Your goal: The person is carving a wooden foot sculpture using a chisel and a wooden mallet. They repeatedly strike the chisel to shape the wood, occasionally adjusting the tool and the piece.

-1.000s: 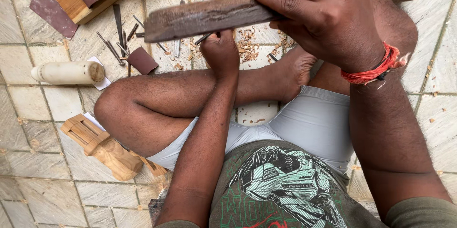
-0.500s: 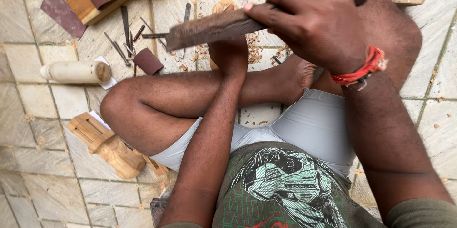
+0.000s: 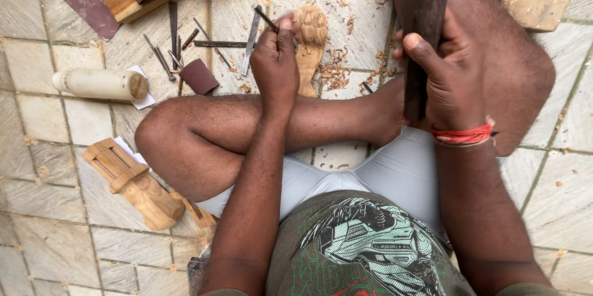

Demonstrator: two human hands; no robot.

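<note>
While the right hand (image 3: 454, 80) grips a long dark wooden mallet bar (image 3: 423, 30) upright above the ankle, the left hand (image 3: 276, 61), nearer the work, closes on a thin metal chisel (image 3: 267, 19) whose tip meets the pale carved wooden figure (image 3: 310, 46) just right of it, long axis running away; farther left lies a cream cylindrical bottle (image 3: 99, 84) on a white paper slip (image 3: 143, 89), beyond it dark sandpaper sheets (image 3: 86, 2)

the dark wooden bar (image 3: 423, 30) runs off the top edge; carving (image 3: 309, 49) partly hidden.
</note>
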